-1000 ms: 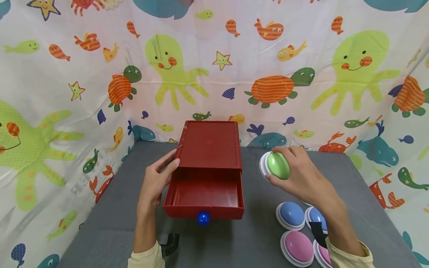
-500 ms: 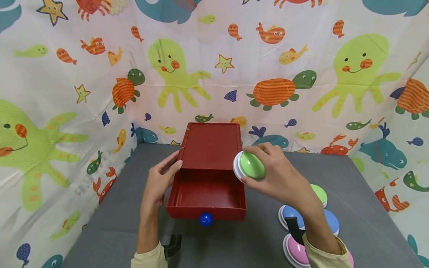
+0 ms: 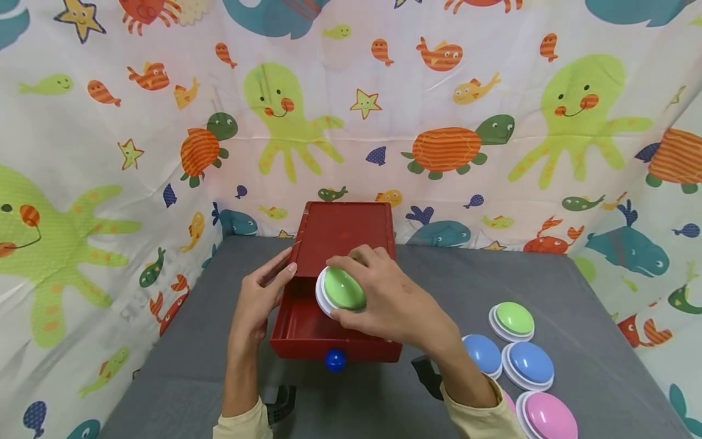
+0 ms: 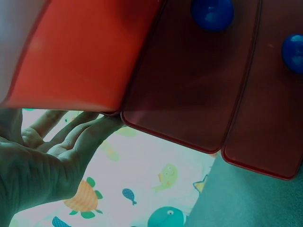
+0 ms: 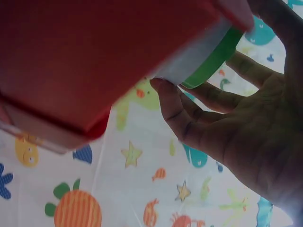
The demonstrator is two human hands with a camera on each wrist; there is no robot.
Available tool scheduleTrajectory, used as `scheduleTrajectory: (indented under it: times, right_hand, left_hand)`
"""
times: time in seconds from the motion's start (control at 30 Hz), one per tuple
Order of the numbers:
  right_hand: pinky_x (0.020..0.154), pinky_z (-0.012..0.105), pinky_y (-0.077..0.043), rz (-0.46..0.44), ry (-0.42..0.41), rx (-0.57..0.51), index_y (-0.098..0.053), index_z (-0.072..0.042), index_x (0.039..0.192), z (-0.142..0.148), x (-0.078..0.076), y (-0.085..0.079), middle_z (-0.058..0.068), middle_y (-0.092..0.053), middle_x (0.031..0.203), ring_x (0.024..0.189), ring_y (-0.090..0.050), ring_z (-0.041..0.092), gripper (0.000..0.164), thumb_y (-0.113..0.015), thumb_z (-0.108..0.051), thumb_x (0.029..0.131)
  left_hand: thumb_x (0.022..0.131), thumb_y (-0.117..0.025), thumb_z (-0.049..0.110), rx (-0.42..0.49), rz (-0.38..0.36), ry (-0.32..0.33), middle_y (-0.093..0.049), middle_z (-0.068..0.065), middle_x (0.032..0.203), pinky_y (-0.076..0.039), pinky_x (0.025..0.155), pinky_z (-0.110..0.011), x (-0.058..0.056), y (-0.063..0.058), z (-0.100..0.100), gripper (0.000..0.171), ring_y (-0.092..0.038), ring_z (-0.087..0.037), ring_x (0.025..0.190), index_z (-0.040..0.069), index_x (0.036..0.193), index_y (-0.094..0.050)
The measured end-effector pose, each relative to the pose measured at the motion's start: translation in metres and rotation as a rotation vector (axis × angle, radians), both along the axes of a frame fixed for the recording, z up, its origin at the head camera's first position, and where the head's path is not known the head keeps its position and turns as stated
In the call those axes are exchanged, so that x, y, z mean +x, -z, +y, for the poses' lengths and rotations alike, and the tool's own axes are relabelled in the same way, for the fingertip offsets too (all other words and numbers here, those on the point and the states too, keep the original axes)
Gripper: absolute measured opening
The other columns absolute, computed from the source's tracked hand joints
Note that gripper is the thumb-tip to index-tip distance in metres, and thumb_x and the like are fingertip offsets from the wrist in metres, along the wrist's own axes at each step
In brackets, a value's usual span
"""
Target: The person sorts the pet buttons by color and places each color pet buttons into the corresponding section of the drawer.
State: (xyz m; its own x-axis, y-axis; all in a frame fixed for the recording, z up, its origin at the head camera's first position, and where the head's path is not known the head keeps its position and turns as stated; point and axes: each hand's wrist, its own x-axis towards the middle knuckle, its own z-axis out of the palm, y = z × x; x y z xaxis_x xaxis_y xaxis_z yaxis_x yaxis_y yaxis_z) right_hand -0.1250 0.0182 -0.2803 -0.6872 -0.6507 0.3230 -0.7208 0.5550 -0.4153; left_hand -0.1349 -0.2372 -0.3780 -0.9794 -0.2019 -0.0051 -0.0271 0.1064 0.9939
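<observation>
Over the pulled-out red drawer (image 3: pixel 364 352), right hand (image 3: pixel 397 302) has fingers clamped on a tilted green push button (image 3: pixel 345 288) (white base). Left hand (image 3: pixel 259 299), fingers straight, thumb apart, touches red cabinet (image 3: pixel 345 235). More push buttons (image 3: pixel 531 362) sit right, on grey tabletop (image 3: pixel 439 274).

Green-and-white disc (image 3: pixel 344 288), red box (image 3: pixel 347 235), blue knob (image 3: pixel 336 360), sea-animal-print cloth (image 3: pixel 351 149), grey table (image 3: pixel 439 277)

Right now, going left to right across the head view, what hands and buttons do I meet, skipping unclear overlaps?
Left hand, held green button, right hand, left blue button, right blue button.
</observation>
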Motion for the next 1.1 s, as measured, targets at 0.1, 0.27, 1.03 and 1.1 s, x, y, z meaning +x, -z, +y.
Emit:
scheduleTrajectory:
  times: [0.1, 0.27, 1.03, 1.1]
  right_hand:
    - [0.084, 0.032, -0.063, -0.007, -0.032, 0.023, -0.062, -0.020, 0.142, -0.008, 0.001, 0.002, 0.005, -0.061, 0.128, 0.115, -0.055, 0.020, 0.068, -0.088, -0.034, 0.081]
    - [0.082, 0.028, -0.059, -0.015, -0.075, 0.044, -0.061, -0.020, 0.144, -0.019, 0.003, 0.005, 0.005, -0.062, 0.127, 0.113, -0.055, 0.019, 0.066, -0.085, -0.035, 0.084]
    - [0.084, 0.022, -0.057, -0.108, -0.064, 0.306, -0.066, -0.018, 0.136, -0.058, -0.006, 0.022, 0.000, -0.073, 0.116, 0.096, -0.062, 0.011, 0.059, -0.081, -0.049, 0.088]
    - [0.082, 0.021, -0.056, -0.119, -0.071, 0.338, -0.066, -0.018, 0.132, -0.061, -0.006, 0.023, -0.001, -0.072, 0.111, 0.094, -0.060, 0.010, 0.054, -0.080, -0.049, 0.089]
  left_hand:
    - [0.100, -0.070, 0.041, 0.006, 0.002, 0.004, -0.055, -0.003, 0.157, -0.054, 0.105, -0.055, -0.001, 0.000, 0.000, 0.056, -0.059, -0.034, 0.139, 0.029, 0.152, -0.056]
    - [0.101, -0.068, 0.038, 0.028, -0.001, 0.030, -0.056, -0.004, 0.157, -0.055, 0.106, -0.054, -0.002, -0.001, 0.001, 0.053, -0.059, -0.032, 0.138, 0.029, 0.152, -0.056]
    - [0.099, -0.070, 0.043, 0.020, 0.002, 0.020, -0.056, -0.001, 0.157, -0.050, 0.112, -0.059, -0.001, 0.004, -0.002, 0.055, -0.058, -0.031, 0.139, 0.031, 0.152, -0.056]
    - [0.100, -0.070, 0.042, 0.025, 0.004, 0.020, -0.057, -0.002, 0.156, -0.051, 0.111, -0.058, 0.000, 0.004, -0.003, 0.054, -0.058, -0.031, 0.138, 0.031, 0.151, -0.057]
